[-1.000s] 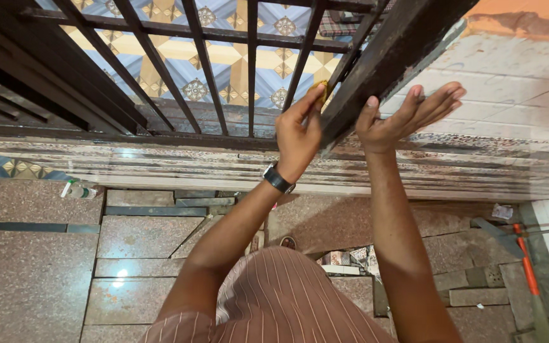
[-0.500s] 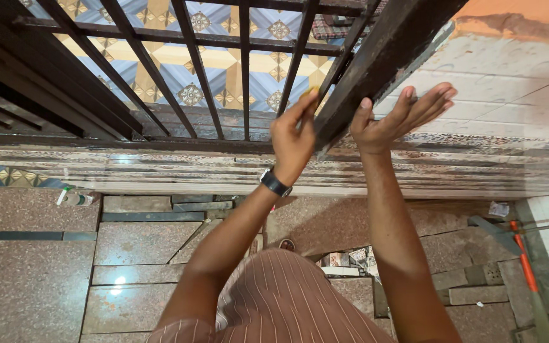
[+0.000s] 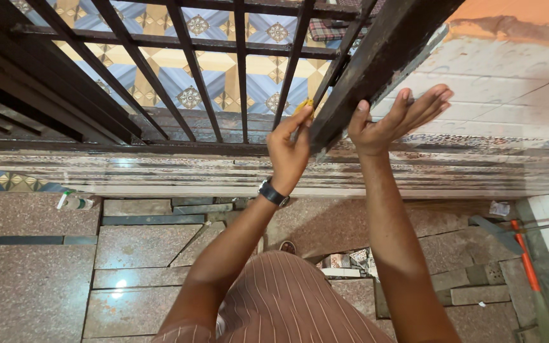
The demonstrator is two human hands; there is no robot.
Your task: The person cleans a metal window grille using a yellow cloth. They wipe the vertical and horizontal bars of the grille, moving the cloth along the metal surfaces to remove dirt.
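Left hand [image 3: 289, 147], pinching a small yellow pad [image 3: 304, 105], is sliding lower along the gate frame [image 3: 376, 60]; right hand [image 3: 392, 121] is staying open against it.

head view, looking down, close

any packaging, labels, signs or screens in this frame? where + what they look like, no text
Small bottle: lying on its side on the stone floor at far left, pale body, green cap, a label too small to make out.
Crumpled wrapper: on the floor at right, near the orange-handled tool, whitish and shiny.
Wristwatch: on the left wrist, dark band; its face does not show.
No signs in view.
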